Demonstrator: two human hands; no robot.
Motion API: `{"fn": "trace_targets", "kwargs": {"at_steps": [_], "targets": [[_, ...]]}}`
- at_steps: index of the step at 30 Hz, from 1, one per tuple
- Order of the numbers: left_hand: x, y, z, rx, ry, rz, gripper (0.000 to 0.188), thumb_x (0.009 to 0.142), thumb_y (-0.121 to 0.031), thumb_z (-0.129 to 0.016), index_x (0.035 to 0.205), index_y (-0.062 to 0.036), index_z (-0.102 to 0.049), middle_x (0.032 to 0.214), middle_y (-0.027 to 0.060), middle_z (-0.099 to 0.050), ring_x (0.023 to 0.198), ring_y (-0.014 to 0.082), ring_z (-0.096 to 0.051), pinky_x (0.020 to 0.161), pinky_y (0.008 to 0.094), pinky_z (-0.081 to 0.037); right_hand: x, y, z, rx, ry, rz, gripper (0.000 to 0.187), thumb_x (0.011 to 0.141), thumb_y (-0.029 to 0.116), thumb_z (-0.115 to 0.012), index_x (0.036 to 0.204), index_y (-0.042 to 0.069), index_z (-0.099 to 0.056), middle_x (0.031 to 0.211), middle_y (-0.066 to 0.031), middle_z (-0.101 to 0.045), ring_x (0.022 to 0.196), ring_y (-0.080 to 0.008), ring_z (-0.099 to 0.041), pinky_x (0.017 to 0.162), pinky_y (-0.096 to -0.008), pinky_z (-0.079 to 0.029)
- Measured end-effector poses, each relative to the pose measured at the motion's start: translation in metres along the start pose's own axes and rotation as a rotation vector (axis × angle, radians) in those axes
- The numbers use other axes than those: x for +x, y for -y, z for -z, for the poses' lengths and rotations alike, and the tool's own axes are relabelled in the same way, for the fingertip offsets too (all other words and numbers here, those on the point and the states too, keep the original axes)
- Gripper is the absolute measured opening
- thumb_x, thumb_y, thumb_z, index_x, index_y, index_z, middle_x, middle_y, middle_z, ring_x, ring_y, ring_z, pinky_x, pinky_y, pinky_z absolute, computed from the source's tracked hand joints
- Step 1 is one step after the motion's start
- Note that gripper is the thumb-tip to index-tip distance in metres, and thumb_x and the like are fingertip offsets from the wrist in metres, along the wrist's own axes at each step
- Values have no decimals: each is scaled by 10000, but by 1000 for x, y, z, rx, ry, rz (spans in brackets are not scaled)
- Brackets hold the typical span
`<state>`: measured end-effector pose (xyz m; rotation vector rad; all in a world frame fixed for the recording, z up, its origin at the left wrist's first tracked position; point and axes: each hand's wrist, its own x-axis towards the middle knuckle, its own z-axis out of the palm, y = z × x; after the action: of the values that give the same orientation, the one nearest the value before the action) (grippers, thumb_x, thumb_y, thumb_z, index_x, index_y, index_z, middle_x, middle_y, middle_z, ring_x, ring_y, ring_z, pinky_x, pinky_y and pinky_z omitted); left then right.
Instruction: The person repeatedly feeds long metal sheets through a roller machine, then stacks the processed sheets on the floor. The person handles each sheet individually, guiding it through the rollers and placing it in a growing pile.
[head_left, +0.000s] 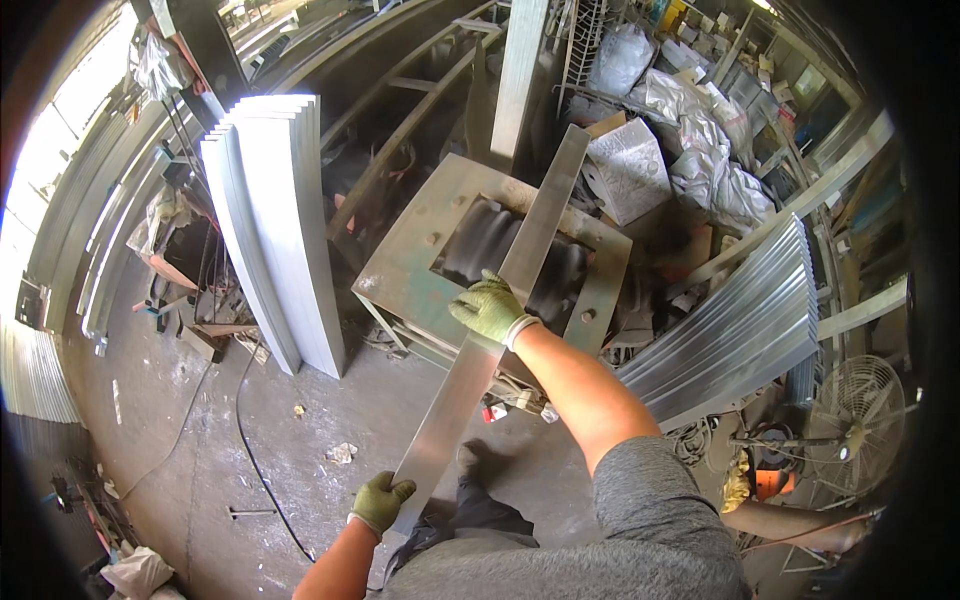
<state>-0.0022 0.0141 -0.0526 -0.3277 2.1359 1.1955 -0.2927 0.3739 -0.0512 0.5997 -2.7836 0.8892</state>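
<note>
A long flat metal bar [445, 405] slants away from me across the top of a worn green-grey machine [400, 265]. Over an opening in that machine the bar rests on a dark ribbed roller [480, 240]. My left hand [381, 502], in a greenish work glove, is closed round the bar's near end with the thumb on top. Farther up, my gloved right hand [490, 308] lies across the bar's upper face by the machine's near edge, fingers stretched to the left. The bar's underside is hidden.
Stacked metal profiles stand upright at left [270, 230]; another stack of bright profiles [730, 330] leans at right. A wire-caged fan [857, 425] stands beyond. A black cable [250, 440] crosses the floor. Plastic-wrapped bundles [715, 150] and a white block [628, 170] lie behind the machine.
</note>
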Motion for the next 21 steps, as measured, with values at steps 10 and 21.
{"fn": "trace_targets", "kwargs": {"at_steps": [10,21], "targets": [[7,-41,-8,61,23,-36,609,959,-561,-780,1240,-22,-738,1123,266,-787,1089,439,-759,915,495,-586,14,-12,12,-430,54,4,425,1052,359,-589,765,108,-778,815,-148,-756,920,-323,-735,1217,-480,-410],[-23,3,15,124,-24,-52,527,1089,-555,-598,1193,-65,-761,1063,269,-775,1063,480,-743,885,526,-579,-18,40,-13,-477,19,21,419,1068,321,-563,758,109,-747,797,-144,-744,934,-342,-724,1193,-495,-409]]}}
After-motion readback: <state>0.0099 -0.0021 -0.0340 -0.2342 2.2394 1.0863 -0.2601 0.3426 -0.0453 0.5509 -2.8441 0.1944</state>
